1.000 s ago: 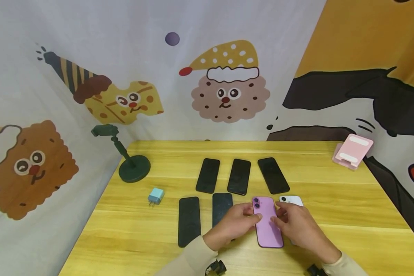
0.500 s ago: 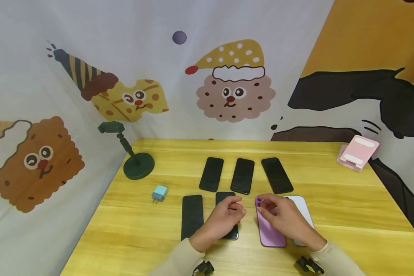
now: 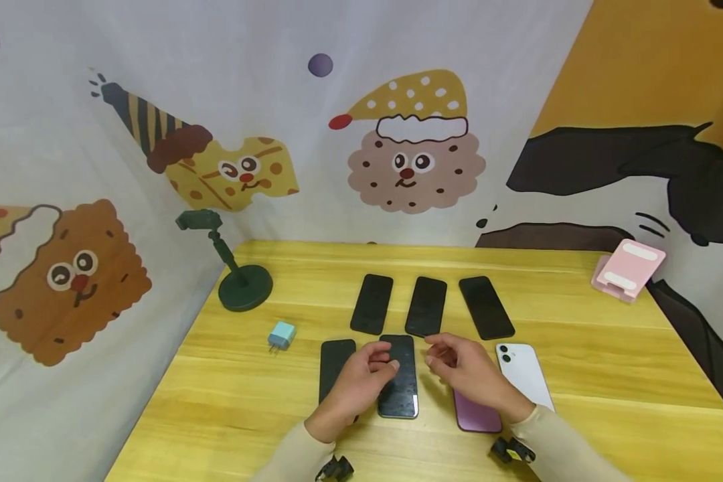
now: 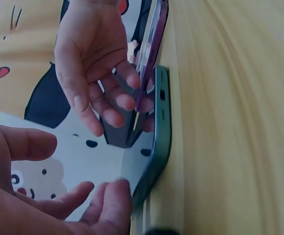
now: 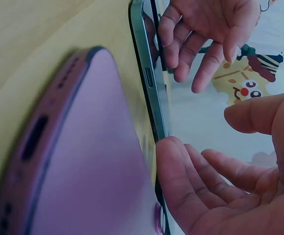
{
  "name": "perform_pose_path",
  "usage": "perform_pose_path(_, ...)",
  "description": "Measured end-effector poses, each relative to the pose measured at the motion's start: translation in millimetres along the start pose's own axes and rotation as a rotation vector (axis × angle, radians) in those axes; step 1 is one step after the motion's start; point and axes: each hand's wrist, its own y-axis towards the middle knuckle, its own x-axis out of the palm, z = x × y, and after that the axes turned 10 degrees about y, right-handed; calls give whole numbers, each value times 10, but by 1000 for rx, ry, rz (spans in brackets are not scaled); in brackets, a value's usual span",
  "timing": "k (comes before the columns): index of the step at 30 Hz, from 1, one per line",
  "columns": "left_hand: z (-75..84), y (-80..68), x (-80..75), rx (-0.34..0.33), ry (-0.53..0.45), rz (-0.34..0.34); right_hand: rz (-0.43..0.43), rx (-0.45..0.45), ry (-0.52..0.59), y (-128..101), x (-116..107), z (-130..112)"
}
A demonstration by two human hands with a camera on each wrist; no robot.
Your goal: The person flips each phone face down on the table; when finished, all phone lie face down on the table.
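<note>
Reaching in from both sides, the left hand [image 3: 361, 375] and right hand [image 3: 464, 371] flank the dark phone [image 3: 399, 385] lying flat on the counter [image 3: 608, 375], fingers loosely spread and gripping nothing, though the wrist views show fingertips at its edges. The purple phone [image 3: 478, 415] lies just beside it under the right forearm. Judged from this, the step is taking hold of the dark phone; next calls for pinching its long edges.

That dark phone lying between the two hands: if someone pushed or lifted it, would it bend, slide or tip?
The dark phone looks like a rigid slab, so it probably won't bend. It lies flat on the smooth wooden table, so a push would likely slide it, not tip it. Its glossy face and thin rounded edge may be slippery for fingers.
</note>
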Motion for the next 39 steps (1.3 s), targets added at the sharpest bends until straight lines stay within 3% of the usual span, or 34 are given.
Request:
perform_pose_path(6,-68,-72,-113,-7,11,40,-69,51,124,47,64,21)
perform_pose_path(13,-69,-62,-154,-8,-45,-7,-147,161,280,33,116,-8)
perform_pose_path(18,-46,-51,-151,-23,-60,-28,-177,158,323,12,128,-43)
perform_pose_path(24,-36,-36,-136,-33,-62,-21,-157,141,321,-4,137,-36)
perform_pose_path(29,-28,-6,-110,-41,-157,-35,-135,124,309,-26,128,-44)
perform_pose_path(39,-54,99,-42,15,-225,-59,-99,69,156,-17,133,-30)
